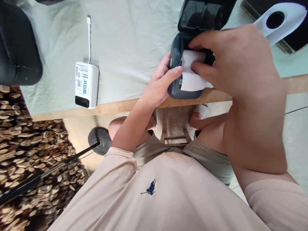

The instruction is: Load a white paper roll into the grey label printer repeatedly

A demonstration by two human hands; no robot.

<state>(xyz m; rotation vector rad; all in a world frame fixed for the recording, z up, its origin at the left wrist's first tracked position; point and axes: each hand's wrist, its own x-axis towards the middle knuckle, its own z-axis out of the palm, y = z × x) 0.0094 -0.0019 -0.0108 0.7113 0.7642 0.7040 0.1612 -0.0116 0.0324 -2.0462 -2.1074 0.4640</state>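
Note:
A small dark blue-grey thermal printer (176, 86) is at the table's front edge, its black lid (204, 16) flipped up and back. My left hand (159, 82) grips the printer's left side, thumb over the near rim. Inside the compartment is a white paper roll (189, 57), with a loose flap of paper lying over the front of the printer. My right hand (240, 61) reaches in from the right, thumb and forefinger closed around the roll. The hand hides the printer's right side and part of the roll.
A white power bank (87, 85) with a short cable (89, 41) lies at left on the cloth-covered table (125, 51). A black case-like object (18, 45) stands far left. At upper right, a white paper piece with a dark round centre (291, 19) overlaps a dark flat device (292, 43).

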